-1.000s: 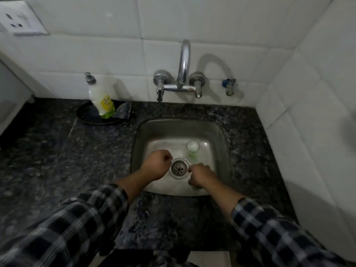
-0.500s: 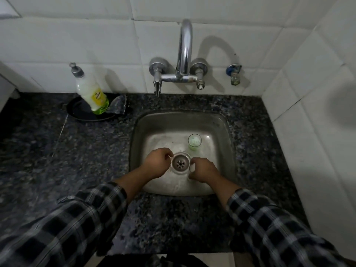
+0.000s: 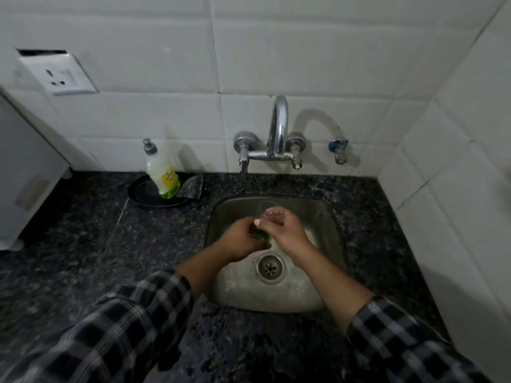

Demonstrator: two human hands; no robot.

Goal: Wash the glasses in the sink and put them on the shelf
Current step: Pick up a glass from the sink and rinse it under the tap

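right hand (image 3: 287,233) grips clear drinking glass (image 3: 272,214), rim up | left hand (image 3: 240,240) clutches green scrub sponge (image 3: 260,235) just left, below glass

The counter (image 3: 83,258) is dark speckled stone, running along the tiled wall into the right-hand corner. A steel sink (image 3: 276,298) is sunk into it toward the right. By the back edge, just left of the sink, sits a shallow black dish (image 3: 141,194) carrying a soap bottle (image 3: 163,176) (upright, leaning a little) and a crumpled dark pouch (image 3: 192,186). A white cabinet-like unit (image 3: 25,175) stands at the left edge.
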